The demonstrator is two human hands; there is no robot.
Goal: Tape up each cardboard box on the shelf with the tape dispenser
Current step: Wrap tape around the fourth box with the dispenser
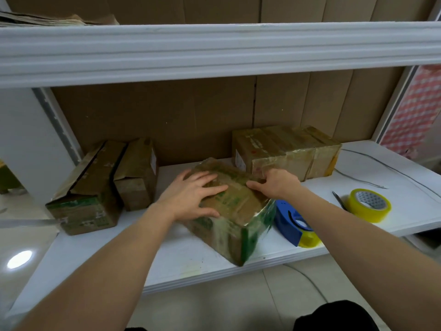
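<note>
A brown cardboard box with green print and glossy tape [235, 218] sits at an angle in the middle of the white shelf [181, 259]. My left hand [194, 195] lies flat on its top with fingers spread. My right hand [274, 181] presses on the box's far right edge. The blue tape dispenser with a yellow roll [294, 225] lies on the shelf just right of the box, under my right forearm. Two boxes [95, 187] stand at the left, their flaps loose. A taped box [286, 151] stands at the back right.
A spare yellow tape roll [368, 205] lies at the right of the shelf, with scissors [340, 199] beside it and a thin strap [362, 181] behind. Another shelf board [214, 48] hangs close overhead. Cardboard lines the back wall. The floor lies below the front edge.
</note>
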